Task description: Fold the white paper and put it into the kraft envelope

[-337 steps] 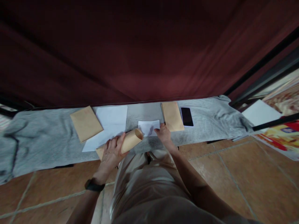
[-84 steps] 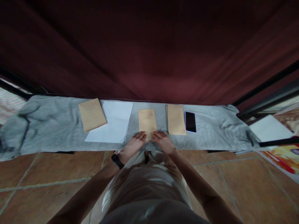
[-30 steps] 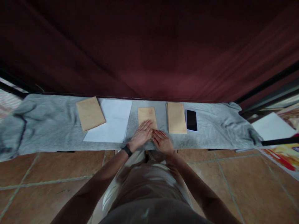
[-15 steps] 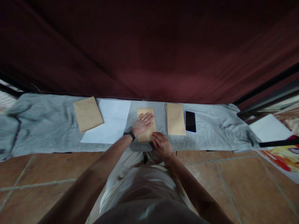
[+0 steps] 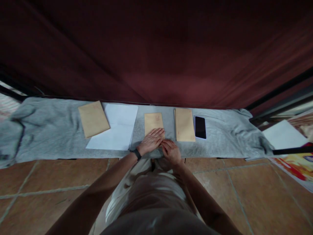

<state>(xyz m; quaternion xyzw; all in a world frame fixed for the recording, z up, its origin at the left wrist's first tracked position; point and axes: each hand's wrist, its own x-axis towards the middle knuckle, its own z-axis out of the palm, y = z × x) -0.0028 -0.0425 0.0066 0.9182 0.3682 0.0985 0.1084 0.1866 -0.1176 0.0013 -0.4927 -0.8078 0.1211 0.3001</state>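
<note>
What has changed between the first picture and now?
The middle brown envelope, curled under the left hand at first, has shifted rightward and lies flat, that hand spread across it. The right hand has left the small white paper, no longer visible, and is at the envelope's near right corner. The phone, white sheets, left envelope and right envelope stack stayed put.

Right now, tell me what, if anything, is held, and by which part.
The left hand lies flat on the middle envelope; the right hand is at its near right corner, grip unclear.
</note>
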